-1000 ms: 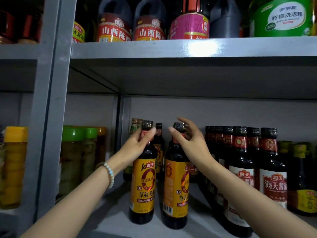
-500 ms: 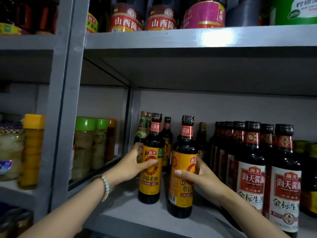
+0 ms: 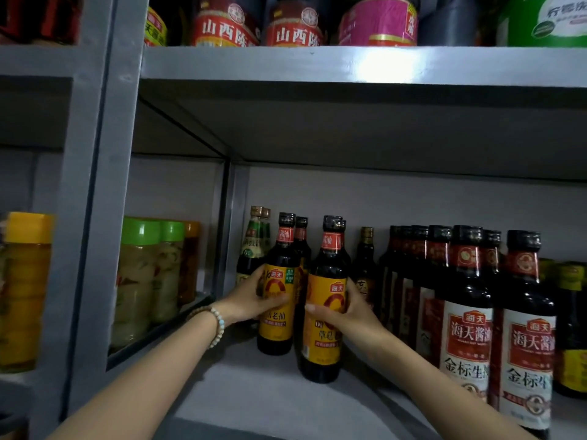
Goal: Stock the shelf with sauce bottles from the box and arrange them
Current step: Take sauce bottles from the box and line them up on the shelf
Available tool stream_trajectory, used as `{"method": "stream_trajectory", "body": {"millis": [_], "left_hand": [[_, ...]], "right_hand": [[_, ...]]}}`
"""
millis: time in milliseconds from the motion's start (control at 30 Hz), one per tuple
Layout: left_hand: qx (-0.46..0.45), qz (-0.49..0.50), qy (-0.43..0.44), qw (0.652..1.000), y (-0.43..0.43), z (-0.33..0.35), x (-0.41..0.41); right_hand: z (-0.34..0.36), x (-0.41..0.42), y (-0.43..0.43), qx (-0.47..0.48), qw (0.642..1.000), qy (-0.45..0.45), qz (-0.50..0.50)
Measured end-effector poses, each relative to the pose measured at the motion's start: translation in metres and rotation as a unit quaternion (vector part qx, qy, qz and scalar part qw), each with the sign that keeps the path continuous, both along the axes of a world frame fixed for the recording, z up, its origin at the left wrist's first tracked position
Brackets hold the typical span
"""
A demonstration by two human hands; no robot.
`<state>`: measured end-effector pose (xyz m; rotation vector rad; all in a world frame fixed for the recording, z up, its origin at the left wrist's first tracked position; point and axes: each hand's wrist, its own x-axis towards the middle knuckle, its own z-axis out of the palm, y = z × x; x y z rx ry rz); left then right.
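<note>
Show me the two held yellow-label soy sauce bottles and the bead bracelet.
left yellow-label soy sauce bottle [image 3: 275, 327]: head view, lower label.
right yellow-label soy sauce bottle [image 3: 320, 344]: head view, lower label.
bead bracelet [image 3: 220, 322]: head view, beads at the wrist.

Illumination is dim overall. Light arrives from the front: a bright glare patch sits on the front edge of the upper shelf [image 3: 381, 63]. Its underside and the back corners of the lower shelf [image 3: 254, 392] lie in shadow. Small highlights mark the glass of the red-labelled bottles [image 3: 467, 281]. The orange-labelled bottles [image 3: 320, 341] render reasonably sharp. Wide-angle distortion tilts the upright [image 3: 95, 185] at the left edge; the yellow-capped jar [image 3: 28, 281] there is blurred.
</note>
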<state>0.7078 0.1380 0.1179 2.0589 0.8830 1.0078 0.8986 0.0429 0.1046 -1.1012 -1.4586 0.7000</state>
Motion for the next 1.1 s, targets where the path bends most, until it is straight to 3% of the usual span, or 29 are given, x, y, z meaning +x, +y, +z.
{"method": "stream_trajectory", "body": {"millis": [200,533,1100], "left_hand": [[0.040,-0.004,0.006,0.999,0.030,-0.006,0.010],[0.017,-0.051,-0.065,0.996,0.078,-0.019,0.034],[0.008,-0.077,-0.024,0.997,0.097,-0.016,0.047]], "right_hand": [[-0.006,0.001,0.010,0.004,1.000,0.012,-0.021],[-0.006,0.002,0.008,0.002,0.999,0.004,-0.041],[-0.006,0.003,0.008,0.011,0.999,0.007,-0.039]]}}
